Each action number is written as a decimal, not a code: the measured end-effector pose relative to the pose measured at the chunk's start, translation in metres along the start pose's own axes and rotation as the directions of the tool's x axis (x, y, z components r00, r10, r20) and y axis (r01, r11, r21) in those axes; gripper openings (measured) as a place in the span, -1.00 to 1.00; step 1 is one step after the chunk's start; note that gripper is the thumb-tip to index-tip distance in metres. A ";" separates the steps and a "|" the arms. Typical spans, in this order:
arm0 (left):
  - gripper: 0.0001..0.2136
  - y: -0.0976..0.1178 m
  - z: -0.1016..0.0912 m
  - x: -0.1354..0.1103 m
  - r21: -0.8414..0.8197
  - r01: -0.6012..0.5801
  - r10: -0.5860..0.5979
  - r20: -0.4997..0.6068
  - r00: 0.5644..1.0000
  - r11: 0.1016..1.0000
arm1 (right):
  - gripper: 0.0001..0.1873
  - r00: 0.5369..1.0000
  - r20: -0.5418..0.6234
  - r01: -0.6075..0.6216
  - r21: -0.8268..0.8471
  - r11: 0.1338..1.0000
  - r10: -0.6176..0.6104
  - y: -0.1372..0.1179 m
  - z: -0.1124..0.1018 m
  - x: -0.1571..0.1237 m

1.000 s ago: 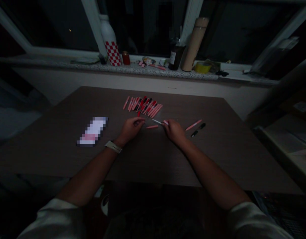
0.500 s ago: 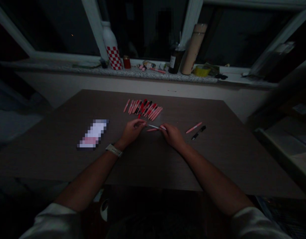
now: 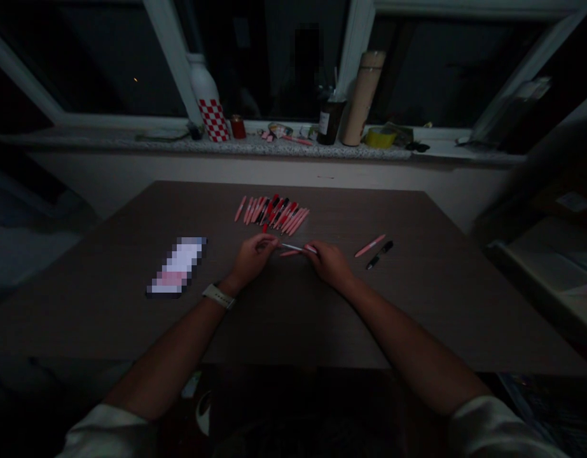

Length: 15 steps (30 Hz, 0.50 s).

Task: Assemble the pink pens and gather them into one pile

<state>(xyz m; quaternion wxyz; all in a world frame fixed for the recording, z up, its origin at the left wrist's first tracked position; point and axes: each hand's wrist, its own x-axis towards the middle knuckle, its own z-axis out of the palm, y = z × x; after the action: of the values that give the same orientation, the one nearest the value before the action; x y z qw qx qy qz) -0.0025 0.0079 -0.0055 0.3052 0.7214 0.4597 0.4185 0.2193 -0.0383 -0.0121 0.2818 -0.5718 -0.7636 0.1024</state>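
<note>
A thin, whitish pen refill [image 3: 293, 247] spans the gap between my two hands above the table. My left hand [image 3: 254, 256], with a pale watch on its wrist, is closed in a pinch at the refill's left end. The fingers of my right hand [image 3: 327, 259] close round its other end. A pink pen part [image 3: 289, 254] shows just below the refill, partly hidden by my right fingers. Beyond my hands lies a row of pink, red and black pens [image 3: 273, 214]. To the right are a pink pen [image 3: 370, 245] and a black pen [image 3: 379, 254].
On the brown table [image 3: 293, 324], a phone [image 3: 177, 267] with a blurred screen lies at left. The windowsill [image 3: 269, 147] behind holds a checkered bottle [image 3: 214, 119], a red jar [image 3: 237, 126], a dark bottle [image 3: 329, 122], a tall tan flask [image 3: 363, 98] and a yellow item [image 3: 379, 137].
The camera view has shifted slightly, so the table and sill sit lower in the picture. Both hands stay close together, still holding the refill, which tilts a little differently.
</note>
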 end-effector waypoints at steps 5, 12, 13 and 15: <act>-0.76 -0.001 -0.002 0.000 -0.036 0.007 -0.006 0.024 1.000 0.999 | -0.76 1.000 -0.004 -0.015 0.000 1.000 0.015 0.000 0.000 0.001; -0.78 0.007 0.000 -0.003 0.078 -0.010 0.002 0.107 0.994 0.997 | -0.78 1.000 0.013 0.028 0.010 1.000 -0.028 -0.002 0.001 0.000; -0.79 0.009 0.000 -0.003 0.082 -0.014 0.003 0.133 0.991 0.997 | -0.78 0.999 0.015 0.032 0.012 0.999 -0.033 -0.002 0.001 0.000; -0.81 0.010 0.000 -0.004 0.083 -0.020 0.005 0.175 0.985 0.996 | -0.78 0.999 0.024 0.043 0.024 0.999 -0.043 -0.002 0.002 -0.001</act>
<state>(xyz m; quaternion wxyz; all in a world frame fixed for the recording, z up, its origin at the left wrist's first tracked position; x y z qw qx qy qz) 0.0013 0.0002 0.0016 0.3109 0.7703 0.4440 0.3358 0.2166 -0.0393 -0.0126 0.2814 -0.5507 -0.7778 0.1121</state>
